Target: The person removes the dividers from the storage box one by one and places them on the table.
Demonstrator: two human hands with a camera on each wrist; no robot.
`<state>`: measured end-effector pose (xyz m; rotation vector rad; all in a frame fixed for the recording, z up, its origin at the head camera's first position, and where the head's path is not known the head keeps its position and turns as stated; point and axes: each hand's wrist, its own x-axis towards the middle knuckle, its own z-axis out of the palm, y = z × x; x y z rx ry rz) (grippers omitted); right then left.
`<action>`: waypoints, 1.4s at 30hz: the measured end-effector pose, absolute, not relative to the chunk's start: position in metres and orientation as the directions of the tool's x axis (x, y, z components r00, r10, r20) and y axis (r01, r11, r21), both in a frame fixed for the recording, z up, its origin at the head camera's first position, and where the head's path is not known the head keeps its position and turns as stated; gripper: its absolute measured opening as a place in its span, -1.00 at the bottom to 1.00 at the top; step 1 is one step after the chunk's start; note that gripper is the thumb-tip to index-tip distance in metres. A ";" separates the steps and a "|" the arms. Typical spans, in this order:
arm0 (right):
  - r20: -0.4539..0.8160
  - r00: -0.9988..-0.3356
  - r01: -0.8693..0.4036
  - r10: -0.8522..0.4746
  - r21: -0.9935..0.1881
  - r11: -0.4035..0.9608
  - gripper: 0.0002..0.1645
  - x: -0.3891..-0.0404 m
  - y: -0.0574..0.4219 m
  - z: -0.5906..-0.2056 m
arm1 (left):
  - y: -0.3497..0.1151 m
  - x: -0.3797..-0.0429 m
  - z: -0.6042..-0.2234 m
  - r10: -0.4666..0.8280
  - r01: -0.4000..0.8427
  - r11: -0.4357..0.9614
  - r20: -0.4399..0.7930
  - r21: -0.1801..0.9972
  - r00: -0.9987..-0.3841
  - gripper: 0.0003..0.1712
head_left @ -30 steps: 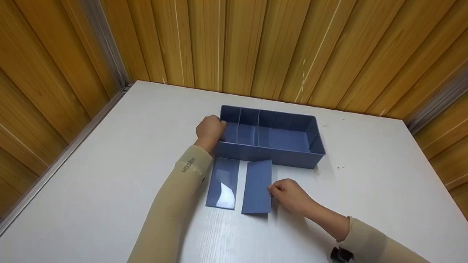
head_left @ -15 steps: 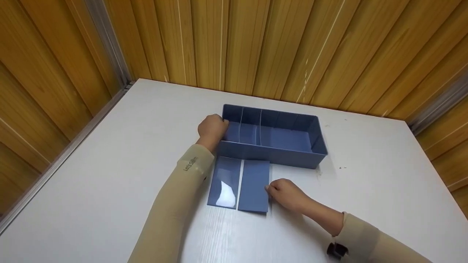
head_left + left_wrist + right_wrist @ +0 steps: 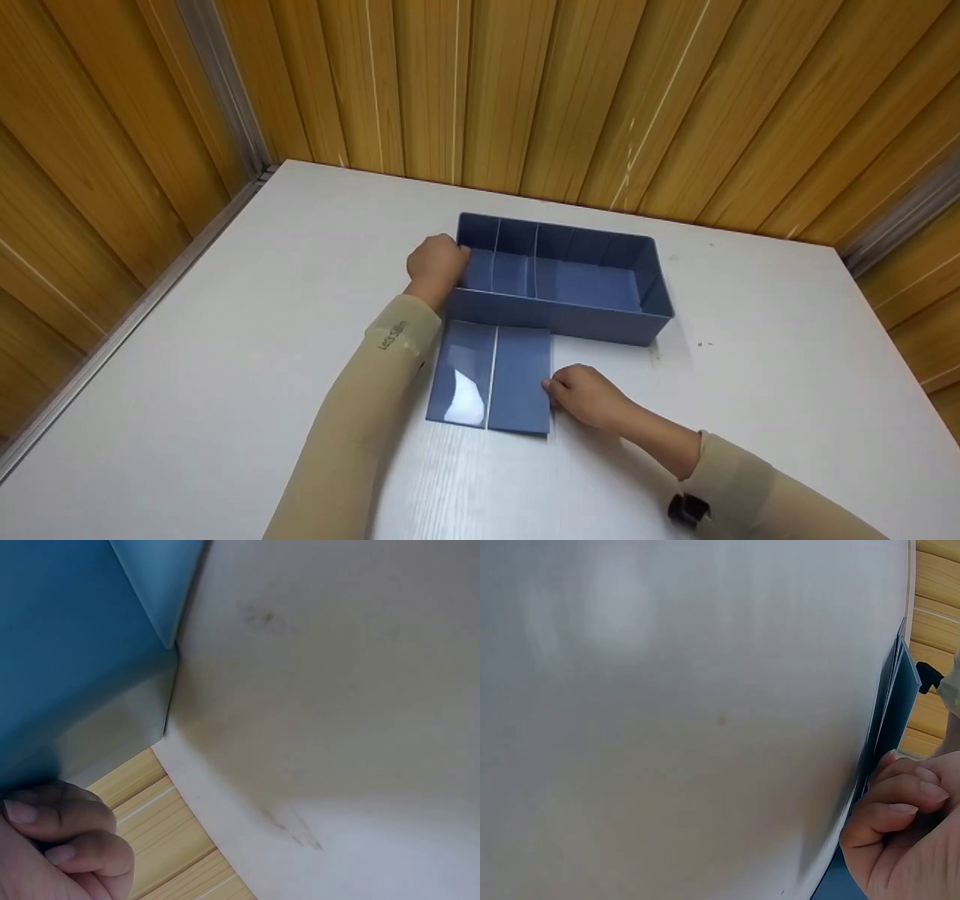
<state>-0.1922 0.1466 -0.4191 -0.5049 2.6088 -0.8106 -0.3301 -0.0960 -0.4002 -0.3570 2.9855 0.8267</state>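
A long blue-grey plastic bin (image 3: 555, 319) stands on the white table, split by two upright dividers toward its left end. My left hand (image 3: 437, 262) grips the bin's left end wall; the left wrist view shows its curled fingers (image 3: 94, 851) against the blue plastic. Two flat blue-grey panels lie side by side in front of the bin: a left panel (image 3: 465, 364) with a bright reflection, and a right panel (image 3: 520, 379). Only a thin strip of table shows between them. My right hand (image 3: 589, 394) pinches the right panel's long right edge, its contact partly hidden.
The white table (image 3: 300, 300) stretches around the bin. Wood-look panelled walls (image 3: 525, 97) rise at the back and sides. A metal frame edge (image 3: 112, 360) runs along the left. Small dark specks (image 3: 703, 343) mark the tabletop right of the bin.
The right panel, tilted a second ago, has come down flatter and moved left against the left panel, narrowing the gap. My right hand followed slightly left. My left hand keeps its hold on the bin.
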 end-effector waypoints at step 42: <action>-0.213 -0.886 -0.219 -0.412 -0.591 0.776 -0.62 -0.202 0.147 -0.404 | -0.096 -0.332 -0.401 -0.204 -0.220 0.824 -0.088 0.522 -0.975 -0.61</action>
